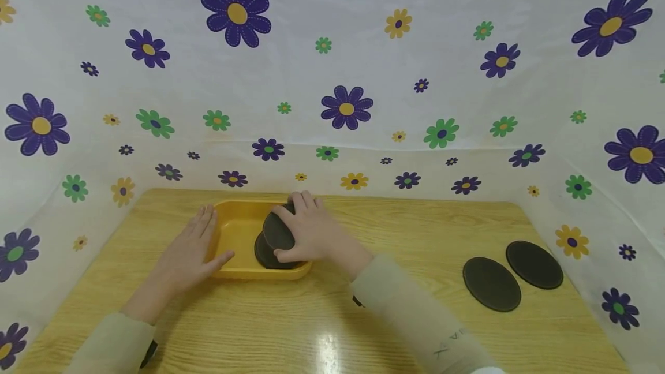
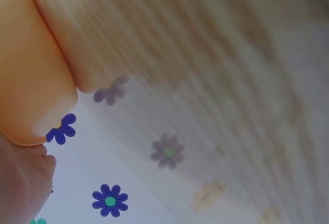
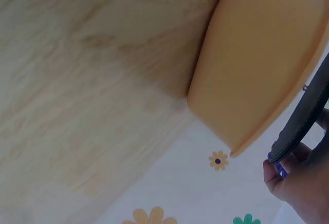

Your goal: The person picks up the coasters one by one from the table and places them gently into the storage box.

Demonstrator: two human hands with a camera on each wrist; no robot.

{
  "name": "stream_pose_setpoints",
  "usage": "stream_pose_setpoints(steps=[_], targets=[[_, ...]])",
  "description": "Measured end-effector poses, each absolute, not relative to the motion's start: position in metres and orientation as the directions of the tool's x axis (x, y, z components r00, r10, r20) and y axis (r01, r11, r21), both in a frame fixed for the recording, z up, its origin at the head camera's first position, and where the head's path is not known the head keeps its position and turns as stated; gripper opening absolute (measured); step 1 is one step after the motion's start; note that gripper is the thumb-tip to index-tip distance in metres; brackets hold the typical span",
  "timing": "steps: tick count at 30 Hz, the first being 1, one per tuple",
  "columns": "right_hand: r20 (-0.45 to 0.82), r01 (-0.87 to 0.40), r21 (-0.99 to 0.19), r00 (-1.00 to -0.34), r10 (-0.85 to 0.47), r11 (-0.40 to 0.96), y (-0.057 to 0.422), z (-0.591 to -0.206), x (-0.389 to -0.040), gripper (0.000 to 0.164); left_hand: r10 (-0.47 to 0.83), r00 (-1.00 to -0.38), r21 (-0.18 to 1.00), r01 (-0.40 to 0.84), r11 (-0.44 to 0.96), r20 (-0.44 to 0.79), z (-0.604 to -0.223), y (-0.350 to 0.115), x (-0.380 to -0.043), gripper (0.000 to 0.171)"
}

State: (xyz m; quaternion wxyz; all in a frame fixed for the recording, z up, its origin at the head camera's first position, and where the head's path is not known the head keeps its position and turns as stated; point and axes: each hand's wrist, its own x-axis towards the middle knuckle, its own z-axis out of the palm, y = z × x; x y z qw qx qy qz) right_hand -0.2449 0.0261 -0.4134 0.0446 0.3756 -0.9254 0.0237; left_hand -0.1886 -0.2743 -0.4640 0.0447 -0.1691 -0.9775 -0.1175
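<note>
A yellow plastic tray [image 1: 240, 241] stands toward the back of the table, left of centre. My right hand [image 1: 318, 229] grips a dark round coaster [image 1: 277, 232] at its edges, tilted over the tray's right side. Beneath it, another dark coaster [image 1: 264, 254] lies in the tray, partly covered by the held one. In the right wrist view, the gripped coaster [image 3: 300, 118] shows stitched edging beside the tray's outer wall [image 3: 252, 64]. My left hand [image 1: 187, 255] rests with straight fingers along the tray's left rim, thumb at the front; the left wrist view catches its fingers against the tray [image 2: 36, 64].
Two more dark round coasters [image 1: 491, 284] [image 1: 535, 264] lie side by side on the right of the wood-grain table [image 1: 395, 235]. A white flower-print cloth [image 1: 291, 74] hangs behind the table and at both sides.
</note>
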Motion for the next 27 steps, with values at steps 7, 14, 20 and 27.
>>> stream_pose_setpoints(steps=[7, 14, 20, 27], targets=[[0.077, -0.707, 0.005, -0.705, -0.705, 0.708, 0.012, -0.421, -0.243, 0.085, 0.333, -0.934, 0.166, 0.352, 0.921, 0.131, -0.462, -0.274, -0.188, 0.1], [0.021, -0.707, 0.006, -0.706, -0.707, 0.707, 0.003, -0.434, -0.247, 0.085, 0.347, -0.931, 0.13, 0.36, 0.924, 0.115, -0.46, -0.273, -0.188, 0.1], [-0.028, -0.7, -0.018, -0.713, -0.701, 0.713, -0.001, -0.442, -0.247, 0.084, 0.354, -0.927, 0.13, 0.369, 0.92, 0.123, -0.46, -0.274, -0.187, 0.099], [-0.044, -0.695, -0.004, -0.718, -0.695, 0.719, -0.002, -0.442, -0.246, 0.081, 0.354, -0.927, 0.136, 0.369, 0.919, 0.126, -0.46, -0.274, -0.187, 0.099]])
